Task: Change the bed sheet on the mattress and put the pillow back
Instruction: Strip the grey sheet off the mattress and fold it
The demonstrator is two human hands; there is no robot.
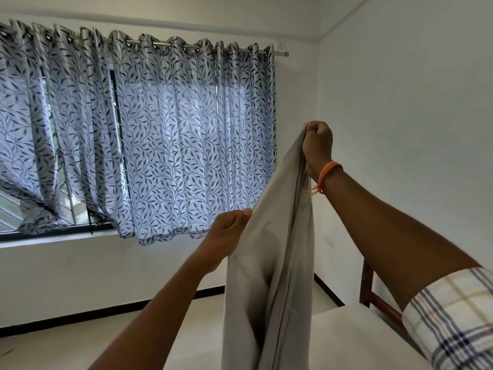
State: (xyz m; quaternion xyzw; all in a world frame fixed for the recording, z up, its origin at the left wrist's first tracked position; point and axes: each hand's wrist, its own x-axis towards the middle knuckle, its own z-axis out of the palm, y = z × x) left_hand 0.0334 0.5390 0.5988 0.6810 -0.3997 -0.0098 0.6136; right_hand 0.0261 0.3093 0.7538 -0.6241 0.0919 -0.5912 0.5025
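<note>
The mattress [354, 340] lies bare and pale at the lower right, so the sheet change looks to be in its middle stretch: no sheet is spread yet, and the tucking and the return of the pillow are still to come. No pillow is in view.

The bed sheet [269, 276] hangs above the near edge of the mattress, a plain light grey-beige cloth gathered into long vertical folds, with a seam or hem running down its right side. It looks smooth and clean, and its lower end drops out of view below.

The right hand [317, 145] is raised well above the mattress, fingers curled tight into a fist round the top corner of the sheet; an orange thread bracelet [326, 177] circles its wrist. The left hand [226, 233] is lower, left of the hanging cloth, pinching its edge between thumb and fingers. Judging by this, the sheet is being opened out before spreading.
</note>
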